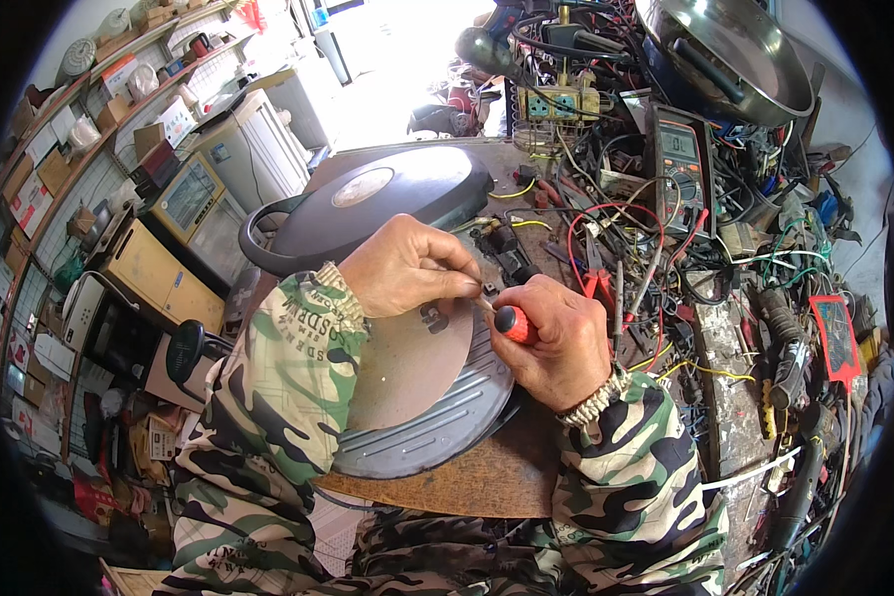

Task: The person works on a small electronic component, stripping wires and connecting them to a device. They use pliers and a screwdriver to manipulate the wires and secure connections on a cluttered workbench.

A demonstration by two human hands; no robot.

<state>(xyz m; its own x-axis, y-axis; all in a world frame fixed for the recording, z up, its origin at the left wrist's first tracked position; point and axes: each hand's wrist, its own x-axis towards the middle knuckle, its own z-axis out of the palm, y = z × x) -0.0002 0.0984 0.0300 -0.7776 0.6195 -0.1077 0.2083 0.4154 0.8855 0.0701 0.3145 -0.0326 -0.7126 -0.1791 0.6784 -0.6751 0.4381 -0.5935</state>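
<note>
My right hand (564, 338) is wrapped round the red handle of a screwdriver (523, 329), its dark butt end facing me and its shaft pointing toward my left fingertips. Thumb and fingers of my left hand (407, 268) are pinched together close to the tip; what lies between them is too small to make out. Both hands are over a round appliance base (422, 449) with a ribbed grey rim, which looks like an electric griddle. A flat beige disc (407, 382) lies on it, partly covered by my left hand. Behind stands the dark domed lid (387, 204) with a loop handle.
On the right, the bench holds a heap of cables, a multimeter (680, 164), red-handled pliers (596, 281) and a red mesh panel (834, 343). A steel pan (735, 60) sits at the far right. Shelves (94, 149) and boxy appliances (159, 268) line the left side.
</note>
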